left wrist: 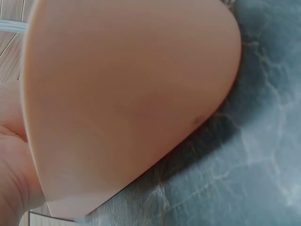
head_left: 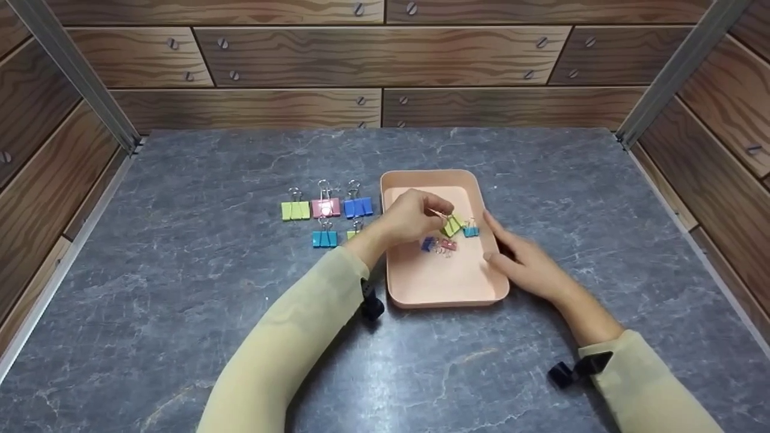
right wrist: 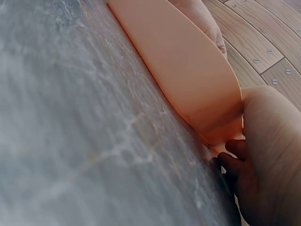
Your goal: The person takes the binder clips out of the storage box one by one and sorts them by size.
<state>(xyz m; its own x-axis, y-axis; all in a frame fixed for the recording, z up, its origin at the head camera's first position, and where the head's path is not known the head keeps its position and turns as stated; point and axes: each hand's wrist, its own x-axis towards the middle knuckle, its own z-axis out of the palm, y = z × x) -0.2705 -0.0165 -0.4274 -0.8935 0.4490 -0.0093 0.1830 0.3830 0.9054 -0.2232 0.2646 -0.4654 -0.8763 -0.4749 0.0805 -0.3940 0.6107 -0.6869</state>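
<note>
In the head view my left hand (head_left: 415, 215) pinches a yellow-green binder clip (head_left: 452, 226) by its wire handles, low over the pink tray (head_left: 445, 291). My right hand (head_left: 529, 264) holds the tray's right wall, its thumb at the rim. Small binder clips lie inside: a teal one (head_left: 471, 231) close to the green clip, a blue one (head_left: 428, 244) and a pink one (head_left: 449, 245). Both wrist views are mostly filled by the tray's outer wall (left wrist: 131, 94); the right one also shows curled fingers (right wrist: 231, 162) low against the tray.
Left of the tray stand larger binder clips: yellow-green (head_left: 295, 210), pink (head_left: 326, 208), blue (head_left: 358, 207) and teal (head_left: 325, 239). Another green clip (head_left: 351, 235) is partly hidden behind my left wrist. Wood-patterned walls (head_left: 385, 57) border the grey marbled table (head_left: 180, 288) at the back and sides.
</note>
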